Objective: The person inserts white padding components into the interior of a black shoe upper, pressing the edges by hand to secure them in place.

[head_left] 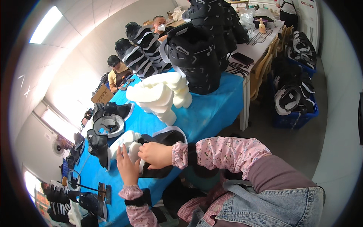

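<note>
Just in front of me on the blue-covered table, a foot-shaped white foam piece lies against a black padded piece with a pale rim. My left hand rests at the foam's near side, its fingers stretched out and apart. From the right, my right hand reaches across the black padded piece. Its fingers curl down onto the rounded end of the foam, where foam and black material meet. The right fingertips are partly hidden. Several more white foam pieces are heaped just beyond.
Tall stacks of black shells stand on the blue table cover. Finished-looking black pieces lie to the left, near a metal-armed stand. Blue crates of similar pieces sit on the right floor. Two people sit across the table.
</note>
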The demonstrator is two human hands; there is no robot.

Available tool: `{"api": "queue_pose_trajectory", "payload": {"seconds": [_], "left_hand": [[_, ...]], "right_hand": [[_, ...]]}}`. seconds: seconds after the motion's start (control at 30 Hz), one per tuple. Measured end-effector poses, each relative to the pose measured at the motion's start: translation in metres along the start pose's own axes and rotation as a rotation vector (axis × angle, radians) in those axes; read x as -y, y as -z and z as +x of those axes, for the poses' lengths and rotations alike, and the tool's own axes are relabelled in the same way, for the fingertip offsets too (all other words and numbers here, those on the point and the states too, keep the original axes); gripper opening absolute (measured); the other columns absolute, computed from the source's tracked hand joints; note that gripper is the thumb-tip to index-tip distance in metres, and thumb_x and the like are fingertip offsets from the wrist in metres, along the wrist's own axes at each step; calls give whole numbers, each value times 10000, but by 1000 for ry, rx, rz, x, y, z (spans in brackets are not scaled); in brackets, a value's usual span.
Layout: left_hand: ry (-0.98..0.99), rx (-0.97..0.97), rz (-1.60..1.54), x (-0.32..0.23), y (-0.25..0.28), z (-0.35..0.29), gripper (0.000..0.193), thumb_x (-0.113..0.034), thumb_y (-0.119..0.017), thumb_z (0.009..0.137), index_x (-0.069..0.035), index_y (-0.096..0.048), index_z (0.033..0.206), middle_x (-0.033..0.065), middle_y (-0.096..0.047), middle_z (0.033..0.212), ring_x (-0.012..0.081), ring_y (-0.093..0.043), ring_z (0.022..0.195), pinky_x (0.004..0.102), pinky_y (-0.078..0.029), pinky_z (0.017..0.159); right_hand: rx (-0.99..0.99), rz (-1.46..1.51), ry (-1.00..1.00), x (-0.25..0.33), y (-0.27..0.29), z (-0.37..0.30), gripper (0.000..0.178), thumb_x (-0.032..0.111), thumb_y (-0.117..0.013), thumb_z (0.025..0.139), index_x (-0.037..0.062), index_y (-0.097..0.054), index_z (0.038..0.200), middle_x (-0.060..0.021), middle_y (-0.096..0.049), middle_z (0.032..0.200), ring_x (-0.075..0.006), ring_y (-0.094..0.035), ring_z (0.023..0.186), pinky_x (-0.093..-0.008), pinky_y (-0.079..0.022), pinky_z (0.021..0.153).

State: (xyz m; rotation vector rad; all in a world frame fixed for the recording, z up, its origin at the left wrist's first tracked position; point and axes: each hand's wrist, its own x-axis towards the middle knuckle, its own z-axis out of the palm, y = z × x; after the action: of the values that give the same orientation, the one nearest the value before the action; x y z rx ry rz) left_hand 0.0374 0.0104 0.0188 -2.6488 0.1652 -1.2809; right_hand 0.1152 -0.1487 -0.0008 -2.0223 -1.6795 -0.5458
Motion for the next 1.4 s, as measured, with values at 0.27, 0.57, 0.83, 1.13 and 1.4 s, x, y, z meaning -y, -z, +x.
{"api": "queue_pose_trajectory", "payload": {"seconds": [0.27, 0.57, 0.83, 1.13, 1.4], "left_hand": [[108, 557, -493, 9, 13, -24, 203, -190, -560, 909, -11, -585, 1004, 181, -590, 825, 369, -577, 766, 398, -455, 669], [110, 475, -805, 42, -8, -32, 184, -36, -590, 862, 23, -575, 1036, 176, -577, 994, 308, -543, 949, 340, -434, 849], [282, 586, -842, 63, 13, -26, 213, -79, -528, 936, -11, -610, 1121, 86, -651, 1034, 161, -612, 950, 285, -474, 849], [379, 456, -616, 18, 24, -17, 247, -100, -691, 804, -17, -647, 1032, 101, -679, 846, 179, -670, 710, 283, -518, 637], [362, 455, -713, 29, 25, -37, 251, -172, -564, 920, -69, -638, 1136, 112, -667, 918, 228, -645, 835, 309, -494, 749]], "right_hand": [[170, 172, -91, -36, 7, 15, 284, 219, -615, 682, -33, -656, 806, -211, -663, 824, -359, -650, 773, -427, -522, 698], [-10, 36, -2, -35, -33, 20, 363, 18, -548, 752, -81, -537, 1101, -260, -609, 946, -367, -630, 855, -409, -515, 757], [-52, 357, -151, -35, -23, 22, 204, 54, -567, 843, -3, -502, 1028, -217, -574, 978, -397, -574, 901, -426, -473, 796], [-46, 514, -56, -41, -3, 44, 201, 18, -562, 848, 3, -510, 1041, -207, -582, 1024, -372, -567, 990, -392, -463, 853], [-56, 759, -265, -49, -23, 26, 243, 133, -645, 845, -5, -558, 1025, -136, -595, 946, -226, -586, 867, -317, -471, 788]]}}
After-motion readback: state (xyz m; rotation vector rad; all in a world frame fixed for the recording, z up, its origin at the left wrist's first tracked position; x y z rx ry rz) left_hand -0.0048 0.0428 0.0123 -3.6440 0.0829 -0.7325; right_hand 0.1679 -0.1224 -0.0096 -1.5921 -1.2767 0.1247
